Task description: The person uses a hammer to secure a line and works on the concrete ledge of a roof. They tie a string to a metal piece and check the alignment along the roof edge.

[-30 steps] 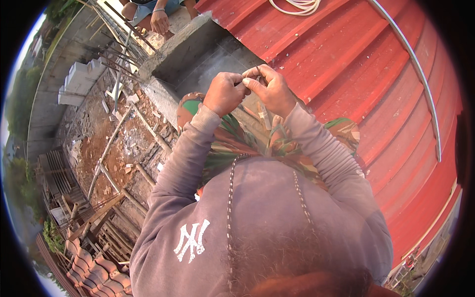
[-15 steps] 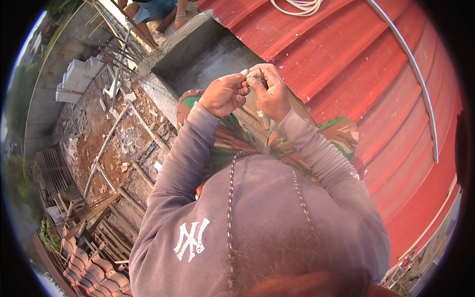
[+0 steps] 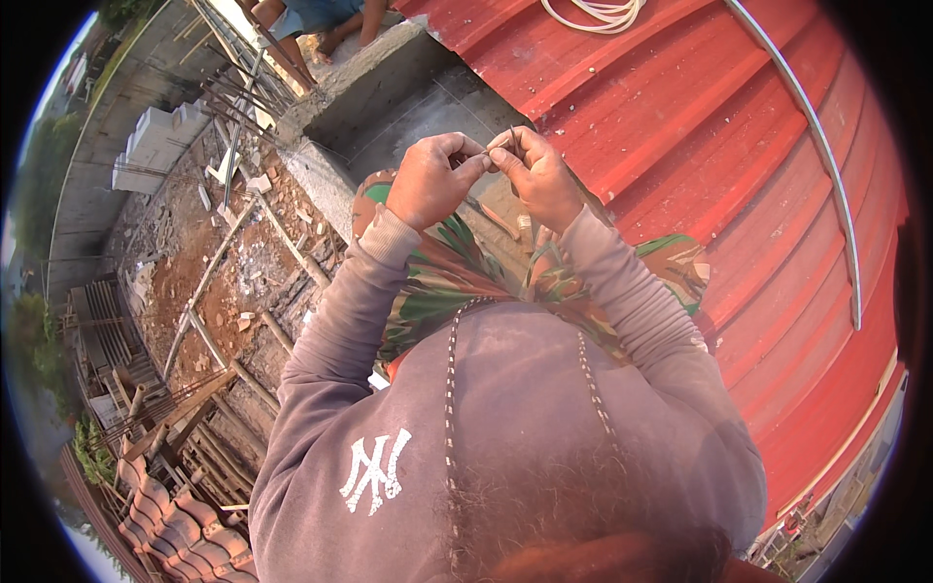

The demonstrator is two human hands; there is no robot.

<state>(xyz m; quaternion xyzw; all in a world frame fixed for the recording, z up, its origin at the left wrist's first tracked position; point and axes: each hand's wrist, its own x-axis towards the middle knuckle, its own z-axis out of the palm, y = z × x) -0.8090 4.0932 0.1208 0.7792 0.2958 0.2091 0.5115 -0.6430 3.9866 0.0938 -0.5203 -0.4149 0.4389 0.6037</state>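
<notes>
Both hands meet at chest height in front of me, fingertips close together. My left hand (image 3: 432,181) is closed in a pinch, its back toward me; what lies between thumb and fingers is hidden. My right hand (image 3: 541,180) pinches a small, thin, dark piece (image 3: 513,142) that sticks up between its thumb and fingers. The piece is too small to tell its kind. Below the hands are my camouflage-patterned trousers (image 3: 437,291) and a grey cement-walled trough (image 3: 413,117).
Red ribbed metal roofing (image 3: 671,146) spreads to the right, bearing a coil of pale cable (image 3: 604,14) and a long grey conduit (image 3: 814,121). Left lies rubble-strewn ground (image 3: 233,282) with wooden poles, white blocks (image 3: 155,146) and roof tiles (image 3: 180,525). Another person (image 3: 326,24) crouches beyond the trough.
My left hand has turned over, from showing its curled fingers and palm to showing its back. The right hand has shifted slightly to the right, still pinching the dark piece.
</notes>
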